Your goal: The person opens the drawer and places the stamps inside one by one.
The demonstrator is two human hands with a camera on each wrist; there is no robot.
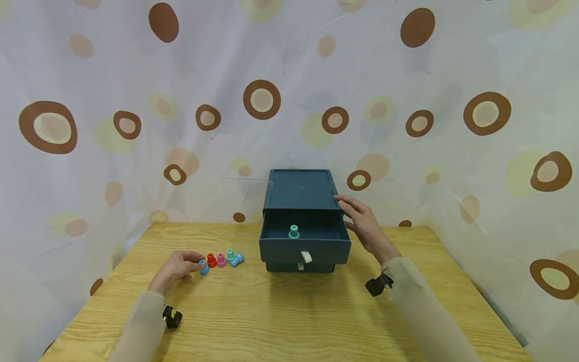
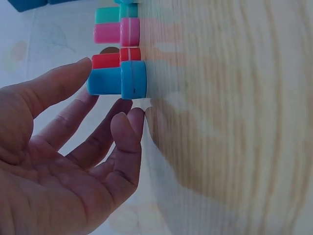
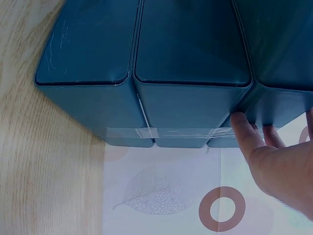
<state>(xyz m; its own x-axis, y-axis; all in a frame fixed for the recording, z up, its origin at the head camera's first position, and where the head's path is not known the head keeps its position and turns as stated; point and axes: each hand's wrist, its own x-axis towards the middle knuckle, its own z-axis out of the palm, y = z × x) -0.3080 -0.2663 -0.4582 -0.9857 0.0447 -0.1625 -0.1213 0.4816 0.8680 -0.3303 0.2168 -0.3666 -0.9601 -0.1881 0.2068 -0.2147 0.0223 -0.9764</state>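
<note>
The left sleeve (image 1: 141,322) and right sleeve (image 1: 425,304) are plain pale beige, with small black wrist cameras (image 1: 374,287) at the cuffs.

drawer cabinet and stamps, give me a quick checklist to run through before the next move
1. Top drawer pulled out: ok, it stands open.
2. Room in it: ok, one mint stamp shows inside, with space beside it.
3. Right grip on the drawer cabinet: ok, touching its side.
4. Left grip secure on the upright blue stamp: cannot tell, contact is partly hidden.
5. All stamps on the table upright: not ok, the other blue stamp lies on its side.
</note>
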